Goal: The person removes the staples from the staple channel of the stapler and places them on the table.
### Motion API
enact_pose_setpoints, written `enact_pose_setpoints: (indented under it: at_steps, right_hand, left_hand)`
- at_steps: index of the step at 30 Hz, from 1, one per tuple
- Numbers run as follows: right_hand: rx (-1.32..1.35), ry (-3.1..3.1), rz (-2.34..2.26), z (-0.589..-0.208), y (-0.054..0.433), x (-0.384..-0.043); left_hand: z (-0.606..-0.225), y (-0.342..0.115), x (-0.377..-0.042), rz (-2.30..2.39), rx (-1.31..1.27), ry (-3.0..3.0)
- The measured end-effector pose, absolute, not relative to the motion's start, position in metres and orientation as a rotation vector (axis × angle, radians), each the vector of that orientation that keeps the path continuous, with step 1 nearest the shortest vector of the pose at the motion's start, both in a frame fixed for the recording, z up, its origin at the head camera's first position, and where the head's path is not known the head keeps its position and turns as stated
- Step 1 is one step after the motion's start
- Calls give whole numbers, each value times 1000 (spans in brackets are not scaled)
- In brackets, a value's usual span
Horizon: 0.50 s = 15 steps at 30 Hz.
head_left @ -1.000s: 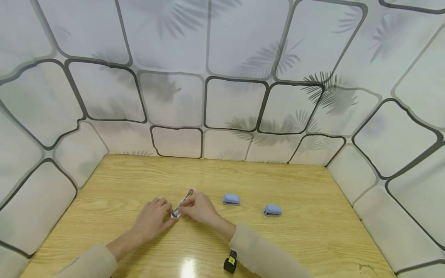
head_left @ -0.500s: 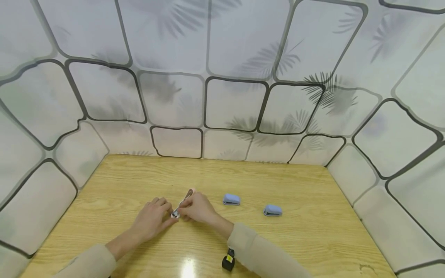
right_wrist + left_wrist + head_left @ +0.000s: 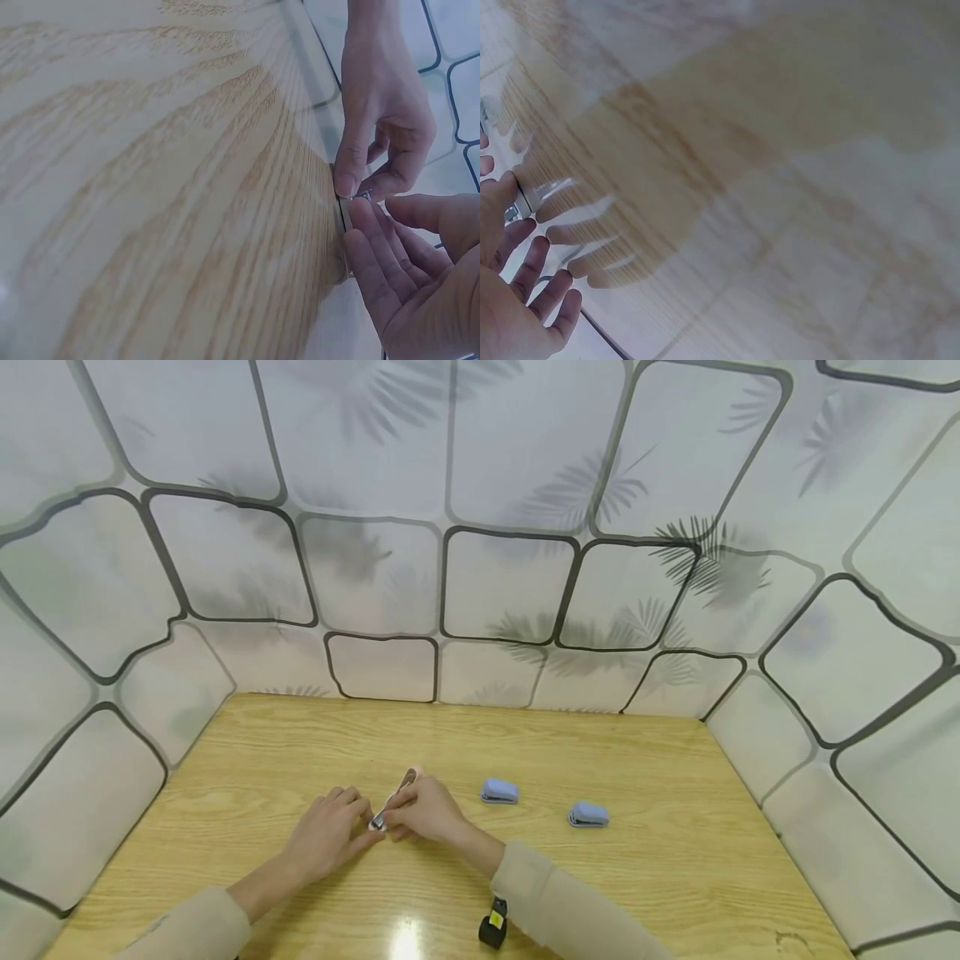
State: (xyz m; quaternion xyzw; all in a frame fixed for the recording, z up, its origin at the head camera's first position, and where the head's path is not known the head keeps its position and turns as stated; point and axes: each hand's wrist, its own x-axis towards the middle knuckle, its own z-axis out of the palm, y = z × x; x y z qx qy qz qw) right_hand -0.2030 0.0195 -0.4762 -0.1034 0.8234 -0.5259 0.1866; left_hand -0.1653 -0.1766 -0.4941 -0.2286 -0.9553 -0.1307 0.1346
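Observation:
A slim pale pink stapler [image 3: 409,777] with metal parts lies opened out on the wooden table in the head view. My left hand [image 3: 322,835] holds its near end, thumb on one side and fingertips on the other. My right hand [image 3: 431,810] pinches the metal part near that end and covers the stapler's middle. In the right wrist view, the left hand [image 3: 386,112] and the right hand [image 3: 427,277] meet at the stapler low over the tabletop. In the left wrist view only a bit of the stapler [image 3: 523,199] shows beside the fingers.
Two small blue staplers, one nearer [image 3: 499,791] and one farther right [image 3: 588,814], stand on the table [image 3: 675,877] to the right of my hands. A black piece with a yellow label [image 3: 492,927] is by the right sleeve. Patterned cloth walls [image 3: 495,585] enclose the table.
My right hand and forearm have shifted very slightly left, toward the near end of the pink stapler. My left hand and the blue staplers stay in place.

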Motion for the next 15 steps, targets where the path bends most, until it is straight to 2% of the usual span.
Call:
enact_pose_setpoints:
  at_steps: [15]
  right_hand:
    - [-308,2335,-1419,-473,18,-202]
  left_hand:
    - [-492,-177,-164,-383,-669,-2794]
